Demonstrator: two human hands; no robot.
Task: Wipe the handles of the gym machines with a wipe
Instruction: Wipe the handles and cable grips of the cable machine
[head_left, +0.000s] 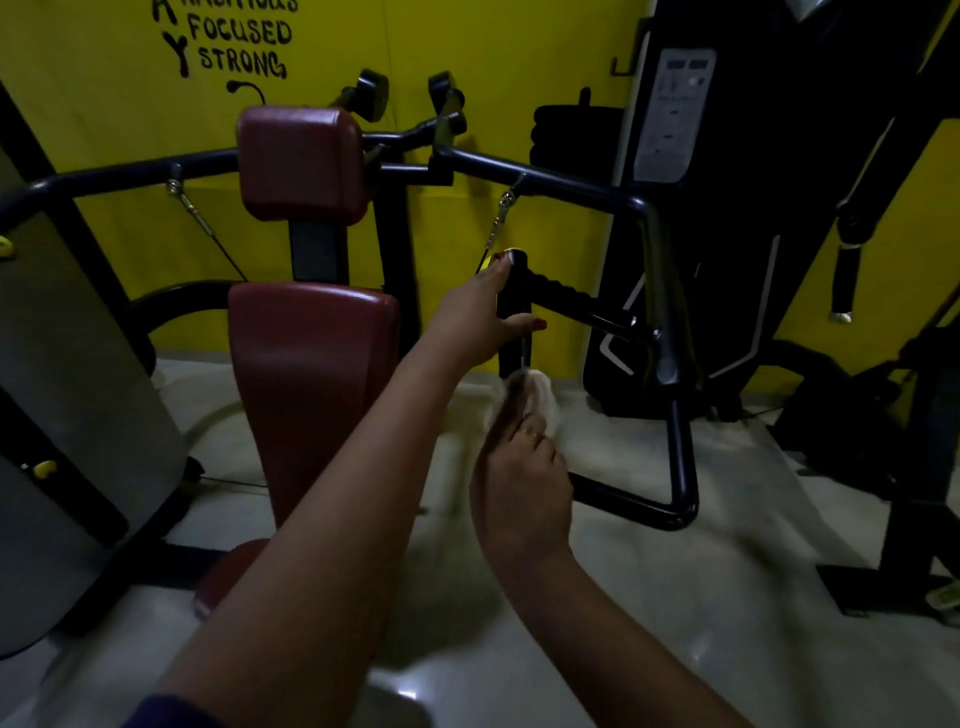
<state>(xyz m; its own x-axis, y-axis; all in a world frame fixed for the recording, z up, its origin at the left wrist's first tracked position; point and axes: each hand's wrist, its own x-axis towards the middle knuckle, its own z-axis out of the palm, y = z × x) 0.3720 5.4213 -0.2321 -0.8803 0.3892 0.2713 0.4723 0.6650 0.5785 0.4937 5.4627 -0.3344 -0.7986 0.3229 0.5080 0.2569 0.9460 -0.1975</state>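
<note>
A black upright handle (514, 296) hangs on the right arm of a gym machine, with a ribbed horizontal grip (561, 291) running off to its right. My left hand (478, 317) grips the upright handle, index finger near its top and thumb curled round the front. Just below, my right hand (519, 467) holds a white wipe (540, 400) against the handle's lower end; the hand and wipe are blurred by motion.
The machine's dark red seat back (306, 395) and headrest (301, 161) stand to the left. Its black frame bar (675, 441) runs down to the pale floor at the right. A black weight stack cover (727, 208) stands against the yellow wall behind.
</note>
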